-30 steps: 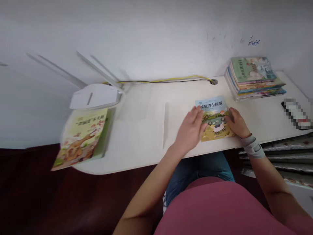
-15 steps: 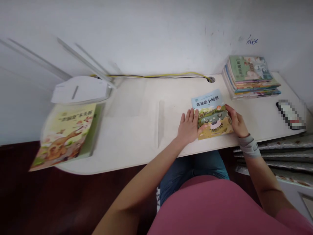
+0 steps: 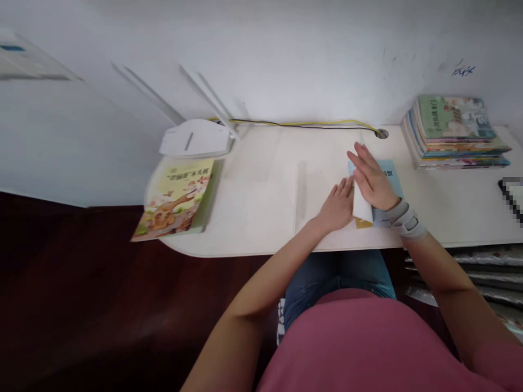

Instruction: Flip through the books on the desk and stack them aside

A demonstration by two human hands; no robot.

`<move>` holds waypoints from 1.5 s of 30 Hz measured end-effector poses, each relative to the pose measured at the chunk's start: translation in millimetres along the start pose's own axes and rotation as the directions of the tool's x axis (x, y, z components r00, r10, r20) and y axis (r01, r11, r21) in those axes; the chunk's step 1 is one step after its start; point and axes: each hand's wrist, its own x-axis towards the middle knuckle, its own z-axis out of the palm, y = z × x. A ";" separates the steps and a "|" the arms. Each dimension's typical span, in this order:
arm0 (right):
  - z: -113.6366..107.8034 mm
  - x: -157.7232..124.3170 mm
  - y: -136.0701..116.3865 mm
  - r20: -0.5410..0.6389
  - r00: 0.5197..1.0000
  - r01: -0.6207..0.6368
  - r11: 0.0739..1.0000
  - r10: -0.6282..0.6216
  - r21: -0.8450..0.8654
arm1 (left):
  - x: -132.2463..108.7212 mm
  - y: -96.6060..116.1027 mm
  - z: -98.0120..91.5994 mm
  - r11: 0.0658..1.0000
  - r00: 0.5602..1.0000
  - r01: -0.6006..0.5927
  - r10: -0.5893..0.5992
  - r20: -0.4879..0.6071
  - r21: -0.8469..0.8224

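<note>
The thin blue booklet (image 3: 388, 190) lies on the white desk in front of me, its cover turned over toward the left and showing a white inner side. My right hand (image 3: 371, 182), with a grey band at the wrist, rests its extended fingers on the turned cover. Flat at the booklet's left edge, my left hand (image 3: 337, 207) has its fingers spread. Part of the booklet is hidden under my right hand.
Yellow-covered books (image 3: 177, 198) overhang the desk's left front edge, near a white router (image 3: 196, 139) with antennas. A stack of books (image 3: 457, 130) stands at the back right, beyond a cable hole. The phone (image 3: 515, 198) is at the right edge.
The booklet's cover has been opened leftward. My right hand has moved from its right edge over to the left side. The view has shifted left, so the desk items appear farther right.
</note>
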 end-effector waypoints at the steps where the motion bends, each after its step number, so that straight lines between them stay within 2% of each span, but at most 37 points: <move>1: 3.0 2.8 0.2 0.039 0.999 0.015 0.999 -0.014 -0.042 | -4.1 -8.3 -4.0 1.000 1.000 -0.006 0.006 -0.002 0.009; 5: 18.1 8.1 0.0 0.186 0.982 0.051 0.983 -0.018 -0.177 | -22.3 -50.0 -9.6 0.990 0.987 0.131 -0.125 -0.105 0.056; 9: 37.0 8.8 -5.0 0.196 0.980 0.039 0.956 0.020 -0.289 | -33.7 -75.0 -1.6 0.981 0.967 0.191 -0.180 -0.180 0.045; 15: 55.9 11.1 -16.1 0.202 0.979 0.064 0.932 0.010 -0.356 | -37.0 -69.3 1.2 0.973 0.941 0.231 -0.215 -0.263 0.029; 22: 60.7 18.6 -31.8 0.271 0.963 0.092 0.931 0.007 -0.354 | -37.9 -70.3 2.6 0.974 0.946 0.222 -0.208 -0.250 0.030; 24: 59.2 28.0 -23.1 0.225 0.974 0.052 0.947 0.022 -0.317 | -37.5 -71.0 3.3 0.976 0.949 0.216 -0.201 -0.243 0.036; 27: 57.3 46.0 5.7 0.108 0.990 -0.060 0.968 0.089 -0.243 | -37.6 -71.1 4.5 0.976 0.953 0.213 -0.196 -0.233 0.051; 30: 59.7 56.5 36.9 0.087 0.978 -0.172 0.968 0.190 -0.180 | -39.0 -69.1 3.9 0.974 0.951 0.220 -0.203 -0.232 0.051; 32: 63.5 56.6 49.4 0.061 0.976 -0.198 0.967 0.210 -0.160 | -38.7 -67.0 0.4 0.972 0.947 0.231 -0.214 -0.240 0.044; 36: 70.5 51.3 51.6 -0.015 0.983 -0.181 0.968 0.182 -0.173 | -26.1 -68.1 -13.9 0.955 0.924 0.296 -0.282 -0.259 0.016; 39: 71.7 50.1 44.7 -0.003 0.981 -0.190 0.957 0.194 -0.222 | -7.5 -77.2 -20.9 0.950 0.922 0.313 -0.299 -0.245 0.019; 42: 70.9 50.5 39.9 0.017 0.980 -0.186 0.948 0.197 -0.259 | 6.6 -87.7 -18.8 0.959 0.943 0.282 -0.272 -0.191 0.028; 45: 70.3 50.4 38.8 0.004 0.983 -0.176 0.948 0.184 -0.267 | 10.2 -92.6 -13.7 0.961 0.946 0.276 -0.267 -0.184 0.021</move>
